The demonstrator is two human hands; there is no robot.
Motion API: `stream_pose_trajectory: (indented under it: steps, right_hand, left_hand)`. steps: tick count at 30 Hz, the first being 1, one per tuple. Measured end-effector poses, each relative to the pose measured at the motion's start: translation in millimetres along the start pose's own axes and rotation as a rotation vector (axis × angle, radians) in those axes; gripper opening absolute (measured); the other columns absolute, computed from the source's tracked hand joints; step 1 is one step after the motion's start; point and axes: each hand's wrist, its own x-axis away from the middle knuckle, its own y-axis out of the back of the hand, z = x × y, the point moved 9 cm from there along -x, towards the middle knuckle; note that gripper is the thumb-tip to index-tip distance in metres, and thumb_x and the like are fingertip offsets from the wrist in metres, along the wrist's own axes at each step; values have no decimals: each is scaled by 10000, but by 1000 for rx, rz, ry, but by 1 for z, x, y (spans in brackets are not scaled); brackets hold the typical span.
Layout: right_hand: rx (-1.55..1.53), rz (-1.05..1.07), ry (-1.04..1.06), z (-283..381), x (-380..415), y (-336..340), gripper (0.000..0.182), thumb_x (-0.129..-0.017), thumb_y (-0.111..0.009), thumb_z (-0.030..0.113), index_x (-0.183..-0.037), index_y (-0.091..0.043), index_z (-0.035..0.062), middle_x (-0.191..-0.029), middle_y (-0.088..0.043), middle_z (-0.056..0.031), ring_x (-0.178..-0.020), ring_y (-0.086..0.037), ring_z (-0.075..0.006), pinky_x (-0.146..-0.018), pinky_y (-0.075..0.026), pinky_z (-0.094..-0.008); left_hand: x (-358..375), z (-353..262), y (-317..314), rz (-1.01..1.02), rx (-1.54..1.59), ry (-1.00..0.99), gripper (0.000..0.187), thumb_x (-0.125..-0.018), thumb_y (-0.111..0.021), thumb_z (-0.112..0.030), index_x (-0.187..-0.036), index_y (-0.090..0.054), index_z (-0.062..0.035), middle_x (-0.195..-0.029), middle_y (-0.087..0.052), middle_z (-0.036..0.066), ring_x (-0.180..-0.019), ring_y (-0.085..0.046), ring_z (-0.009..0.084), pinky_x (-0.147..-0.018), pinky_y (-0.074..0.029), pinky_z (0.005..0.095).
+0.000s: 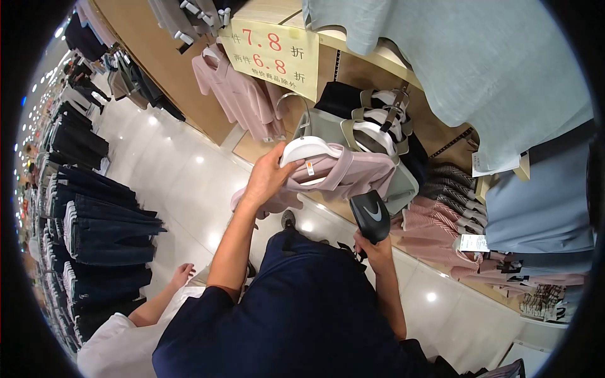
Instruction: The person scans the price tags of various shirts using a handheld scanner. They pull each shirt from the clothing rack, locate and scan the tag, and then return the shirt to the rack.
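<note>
My left hand [270,175] grips one shoulder of a white clothes hanger [307,148], its metal hook pointing up. A pink polo shirt [370,171] hangs on it, with a small label showing inside the collar. Low on the right, my right hand [376,253] is wrapped round the handle of a black barcode scanner [369,216]. The scanner's head is close to the shirt's lower right side. Just behind the shirt, grey-green and dark shirts [402,183] hang on white hangers from a rail arm.
A yellow price sign [272,58] stands above, beside another pink shirt [234,88]. Striped shirts [435,227] and blue garments [539,201] hang at right. Racks of dark trousers [107,233] line the left. A person in a white sleeve [120,334] is close at my left.
</note>
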Motion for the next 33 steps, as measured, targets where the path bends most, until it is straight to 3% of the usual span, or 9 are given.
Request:
stream_pose_trajectory:
  steps: [4,7,10,22,29,33]
  right_hand:
    - [13,8,-18,1,0,-2,238,-899,-718,68,-1085,-593,-13,-820,-601,-35,-626,-559,-110,-583,-469,-264]
    - [-11,-9,-52,-8,2,1,284,-884,-765,102,-1089,-602,-8,-834,-610,-23,-636,-546,-96,-572,-456,-249]
    - [12,-28,-75,-14,4,3,294,-883,-768,109,-1092,-598,-10,-830,-610,-23,-637,-545,-95,-570,-454,-247]
    - [-2,-51,-60,-11,8,9,270,-893,-758,135,-1071,-609,-3,-837,-620,-27,-634,-548,-92,-566,-437,-244]
    - [-12,-68,-62,-9,6,13,272,-899,-753,127,-1084,-597,3,-836,-605,-21,-631,-546,-99,-571,-451,-250]
    - [-42,-76,-49,-12,5,15,276,-901,-750,113,-1095,-589,2,-840,-600,-24,-630,-546,-102,-577,-462,-253]
  left_hand:
    - [1,1,-3,28,-34,13,374,-898,-722,-149,-1231,-625,-8,-1074,-709,115,-984,-645,179,-900,-495,316]
    - [0,-1,-7,-26,54,-122,289,-885,-733,-234,-1064,-623,-34,-905,-688,177,-801,-654,292,-751,-507,370]
    - [-1,3,-16,71,32,-30,384,-896,-729,-160,-1233,-623,-10,-1077,-705,114,-989,-645,178,-903,-495,315]
    - [-9,-2,-27,64,133,-161,393,-915,-712,-147,-1267,-607,-5,-1085,-697,88,-997,-613,137,-902,-483,293]
    - [-8,9,-28,140,212,11,442,-925,-715,-157,-1322,-589,-11,-1109,-681,46,-1018,-593,121,-916,-473,274]
    - [-12,13,-26,109,281,-44,414,-914,-719,-170,-1274,-605,1,-1092,-698,85,-990,-622,137,-901,-490,292]
